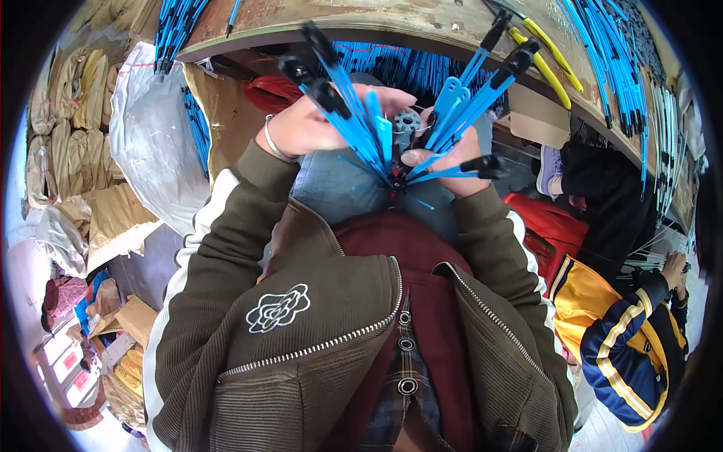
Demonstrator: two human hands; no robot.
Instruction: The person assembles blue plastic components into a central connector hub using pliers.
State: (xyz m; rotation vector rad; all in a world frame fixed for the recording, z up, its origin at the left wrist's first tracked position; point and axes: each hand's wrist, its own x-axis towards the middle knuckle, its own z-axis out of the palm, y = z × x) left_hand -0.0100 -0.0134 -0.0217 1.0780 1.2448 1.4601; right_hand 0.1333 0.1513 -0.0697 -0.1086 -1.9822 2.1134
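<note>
Over my lap is a frame of several blue ribs (352,135) with black end pieces, spreading like a fan from a small dark hub (398,178). My left hand (324,124) is at the left-hand ribs, its fingers bent round behind them; the ribs hide its thumb. My right hand (456,158) grips the frame from the right, with the thumb beside the hub. Between both hands stands a grey toothed disc (407,122); what holds it is hidden. Flat light-blue pieces with small holes (452,96) rise among the right-hand ribs.
A wooden bench (376,16) runs across the far side, bearing yellow-handled pliers (553,56) and bundles of blue ribs (606,60). A clear plastic sack (154,139) and brown paper-wrapped bundles (75,143) stand left. Another person in a yellow and navy jacket (614,339) sits at right.
</note>
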